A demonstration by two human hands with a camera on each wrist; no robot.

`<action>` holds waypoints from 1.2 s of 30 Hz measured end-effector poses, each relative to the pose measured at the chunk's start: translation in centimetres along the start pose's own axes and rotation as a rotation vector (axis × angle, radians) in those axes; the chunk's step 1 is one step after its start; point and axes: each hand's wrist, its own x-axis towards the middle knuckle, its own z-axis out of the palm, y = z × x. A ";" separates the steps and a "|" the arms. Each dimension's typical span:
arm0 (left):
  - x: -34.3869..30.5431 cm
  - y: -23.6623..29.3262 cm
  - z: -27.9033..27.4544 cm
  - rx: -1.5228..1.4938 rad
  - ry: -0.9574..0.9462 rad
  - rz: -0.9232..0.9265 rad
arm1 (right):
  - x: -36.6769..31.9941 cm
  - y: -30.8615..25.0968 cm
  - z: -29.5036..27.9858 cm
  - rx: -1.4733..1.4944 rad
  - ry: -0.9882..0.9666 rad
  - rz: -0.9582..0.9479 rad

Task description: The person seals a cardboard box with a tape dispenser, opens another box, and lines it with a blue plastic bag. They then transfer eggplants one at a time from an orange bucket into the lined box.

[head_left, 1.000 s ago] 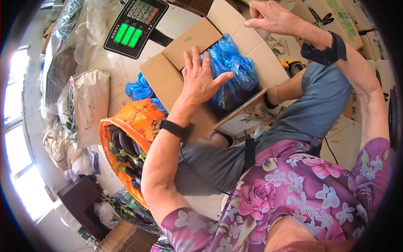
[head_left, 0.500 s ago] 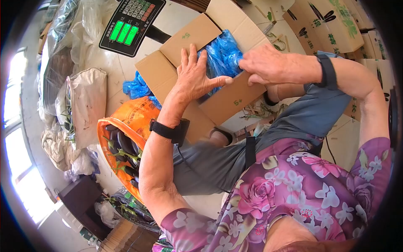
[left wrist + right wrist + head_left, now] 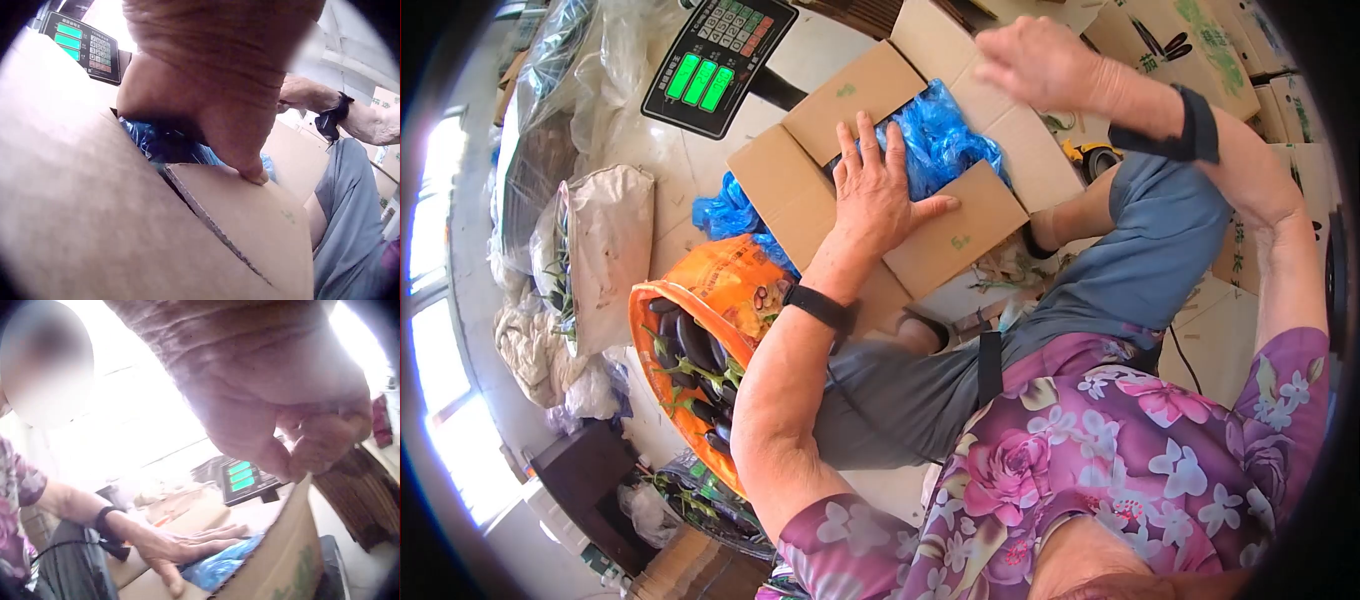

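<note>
A cardboard box [image 3: 795, 195] lined with blue plastic [image 3: 945, 135] stands on the floor in the head view. My left hand [image 3: 880, 195] lies flat across its folded flaps, fingers straight. Its thumb presses the near flap [image 3: 960, 235], as the left wrist view shows [image 3: 253, 175]. My right hand [image 3: 1035, 60] is raised at the top edge of the upright far flap [image 3: 1020, 140]. In the right wrist view its fingers [image 3: 306, 447] curl just above that flap's edge [image 3: 281, 562]. Whether they grip it is unclear.
A weighing scale with a green display [image 3: 720, 60] lies beyond the box. An orange bag of dark eggplants [image 3: 700, 350] sits by my left knee, and a pale sack [image 3: 605, 250] lies beside it. Printed cartons [image 3: 1190, 40] are stacked at the top right, near a yellow tape dispenser [image 3: 1090, 155].
The right hand pushed the near flap down onto the blue plastic, then lifted away to the far flap. The left hand stayed flat on the box and now holds that flap down.
</note>
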 end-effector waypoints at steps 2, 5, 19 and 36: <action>0.1 0.2 -0.3 0.030 -0.054 -0.030 | 1.3 4.6 -0.4 0.203 -0.249 0.101; 0.1 0.1 0.2 0.002 0.037 0.000 | -0.4 2.8 -1.2 0.832 -0.656 0.265; -0.3 -4.7 -5.0 -0.428 -0.036 -0.006 | 3.9 -4.5 6.9 0.595 -0.151 -0.097; 1.1 -1.7 0.3 -0.243 0.250 -0.171 | 5.0 -5.8 5.4 0.453 -0.304 -0.130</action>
